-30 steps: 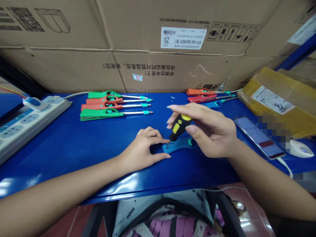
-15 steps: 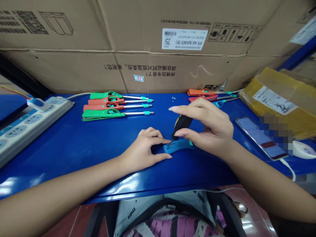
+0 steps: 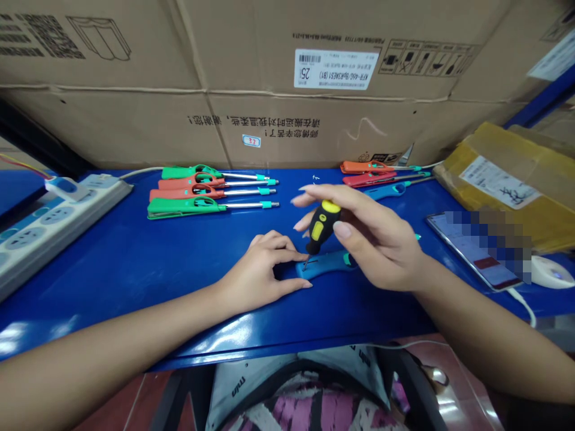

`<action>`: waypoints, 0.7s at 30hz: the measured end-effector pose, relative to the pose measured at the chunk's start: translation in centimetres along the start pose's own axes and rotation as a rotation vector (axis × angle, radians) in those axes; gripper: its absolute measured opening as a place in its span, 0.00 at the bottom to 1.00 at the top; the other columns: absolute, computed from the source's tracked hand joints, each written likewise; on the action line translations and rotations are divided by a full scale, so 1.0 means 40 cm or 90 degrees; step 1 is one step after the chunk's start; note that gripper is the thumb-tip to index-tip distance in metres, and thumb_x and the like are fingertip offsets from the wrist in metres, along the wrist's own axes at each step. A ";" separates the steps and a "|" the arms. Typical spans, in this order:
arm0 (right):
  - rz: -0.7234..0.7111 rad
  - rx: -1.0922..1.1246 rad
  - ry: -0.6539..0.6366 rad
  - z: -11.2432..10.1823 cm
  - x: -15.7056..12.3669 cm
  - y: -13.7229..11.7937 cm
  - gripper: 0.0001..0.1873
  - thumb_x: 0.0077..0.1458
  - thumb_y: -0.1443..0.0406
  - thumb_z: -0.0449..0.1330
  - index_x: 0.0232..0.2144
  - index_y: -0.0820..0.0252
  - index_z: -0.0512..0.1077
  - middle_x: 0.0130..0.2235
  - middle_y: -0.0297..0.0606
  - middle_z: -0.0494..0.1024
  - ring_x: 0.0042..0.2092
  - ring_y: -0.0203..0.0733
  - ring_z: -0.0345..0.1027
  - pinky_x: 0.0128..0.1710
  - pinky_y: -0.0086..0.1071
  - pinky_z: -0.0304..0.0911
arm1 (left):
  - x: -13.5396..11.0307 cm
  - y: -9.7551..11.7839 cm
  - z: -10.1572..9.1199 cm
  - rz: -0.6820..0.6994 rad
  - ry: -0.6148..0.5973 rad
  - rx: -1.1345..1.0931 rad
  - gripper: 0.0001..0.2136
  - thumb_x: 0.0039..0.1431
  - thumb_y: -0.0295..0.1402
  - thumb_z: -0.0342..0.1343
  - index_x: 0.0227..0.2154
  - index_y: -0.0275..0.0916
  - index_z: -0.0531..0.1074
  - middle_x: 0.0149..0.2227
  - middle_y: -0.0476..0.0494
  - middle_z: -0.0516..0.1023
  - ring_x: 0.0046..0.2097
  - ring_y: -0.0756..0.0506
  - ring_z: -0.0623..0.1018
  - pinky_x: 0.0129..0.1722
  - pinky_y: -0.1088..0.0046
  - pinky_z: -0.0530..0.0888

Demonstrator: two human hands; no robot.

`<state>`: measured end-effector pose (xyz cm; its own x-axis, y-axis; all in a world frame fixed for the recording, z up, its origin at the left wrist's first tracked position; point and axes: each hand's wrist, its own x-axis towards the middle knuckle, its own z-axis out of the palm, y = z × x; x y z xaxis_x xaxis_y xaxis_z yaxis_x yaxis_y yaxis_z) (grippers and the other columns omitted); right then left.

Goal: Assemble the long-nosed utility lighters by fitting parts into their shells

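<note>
Blue plastic lighter [image 3: 326, 263] flat on the blue table [image 3: 135, 263], dead centre, long nozzle running off toward two o'clock under the right hand; pinched at its near end by the left hand [image 3: 260, 272], fingers curled, thumb and forefinger tips closed on the handle, nothing lifted. Gripped in the right hand [image 3: 381, 245]: a stubby black-and-yellow screwdriver [image 3: 320, 227], thumb and two fingers closed round its handle, the other fingers spread loose; handle leaning toward one o'clock, tip down on the lighter beside the left fingertips (whether seated in a screw, too small to tell). At ten o'clock, four lighters [image 3: 197, 191] in a tidy row, green and red, nozzles pointing to three o'clock; at one o'clock, a looser bunch of lighters [image 3: 372, 173], orange, red and blue, close against the cardboard boxes [image 3: 135, 120]. At nine o'clock a power strip [image 3: 45, 221]; at three o'clock a phone [image 3: 476, 251], with a yellow parcel [image 3: 507, 179] behind it. By the look of it, somewhere in the middle: one neat row set out, one bunch apart, one lighter under the tool; which group finished and which waiting, impossible to say from here.
</note>
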<state>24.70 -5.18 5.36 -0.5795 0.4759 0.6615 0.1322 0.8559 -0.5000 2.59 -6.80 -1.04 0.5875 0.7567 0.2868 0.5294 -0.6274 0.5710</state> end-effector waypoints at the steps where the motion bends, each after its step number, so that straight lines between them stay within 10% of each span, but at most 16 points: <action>1: 0.006 0.026 0.007 0.000 -0.001 0.000 0.23 0.69 0.65 0.50 0.64 0.52 0.62 0.55 0.43 0.75 0.50 0.45 0.73 0.50 0.45 0.73 | 0.000 0.001 0.000 0.000 -0.002 0.001 0.17 0.55 0.46 0.68 0.45 0.46 0.79 0.41 0.47 0.78 0.47 0.41 0.74 0.49 0.59 0.66; 6: -0.099 -0.083 0.118 -0.002 0.002 0.004 0.23 0.59 0.61 0.67 0.56 0.51 0.72 0.43 0.39 0.78 0.44 0.45 0.73 0.44 0.41 0.74 | 0.000 0.003 -0.002 0.008 0.004 0.000 0.17 0.54 0.45 0.68 0.46 0.47 0.79 0.40 0.48 0.78 0.44 0.42 0.74 0.46 0.61 0.66; 21: -0.025 -0.035 0.056 -0.006 0.004 -0.004 0.23 0.68 0.64 0.54 0.63 0.51 0.66 0.54 0.44 0.77 0.49 0.47 0.74 0.48 0.46 0.74 | 0.004 0.006 -0.006 -0.014 -0.017 -0.005 0.18 0.55 0.46 0.67 0.46 0.46 0.80 0.40 0.47 0.78 0.46 0.41 0.74 0.49 0.60 0.66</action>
<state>24.79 -5.17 5.69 -0.5131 0.4551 0.7277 0.1558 0.8831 -0.4425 2.67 -6.78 -0.66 0.5916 0.7654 0.2535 0.5378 -0.6088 0.5832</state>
